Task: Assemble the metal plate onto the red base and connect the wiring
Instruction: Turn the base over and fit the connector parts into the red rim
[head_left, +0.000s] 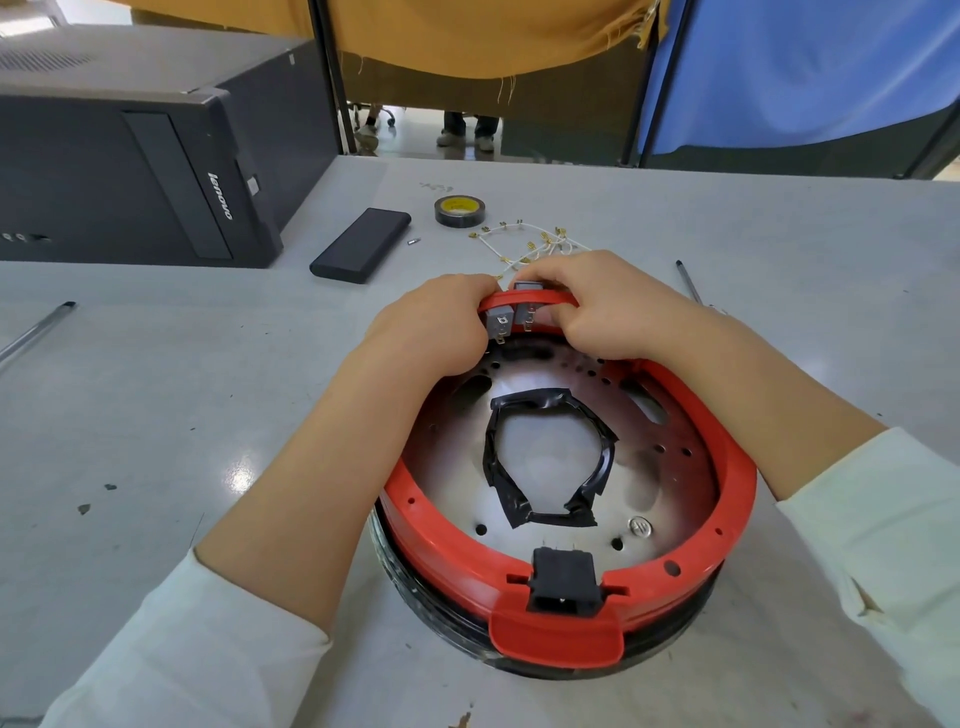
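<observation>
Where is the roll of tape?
In the head view, the tape roll lies on the table beyond both hands, between the black power bank and loose wires.

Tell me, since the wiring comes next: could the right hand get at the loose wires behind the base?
Probably yes. The wires lie bare on the table just beyond the right hand, nothing between, though it now grips the red base rim.

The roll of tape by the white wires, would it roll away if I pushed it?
Probably not. The roll of tape lies flat on its side on the table, so a push would likely slide it, not roll it. Stood on edge, it probably would roll, being round. It looks small and hollow, so likely light.
</observation>
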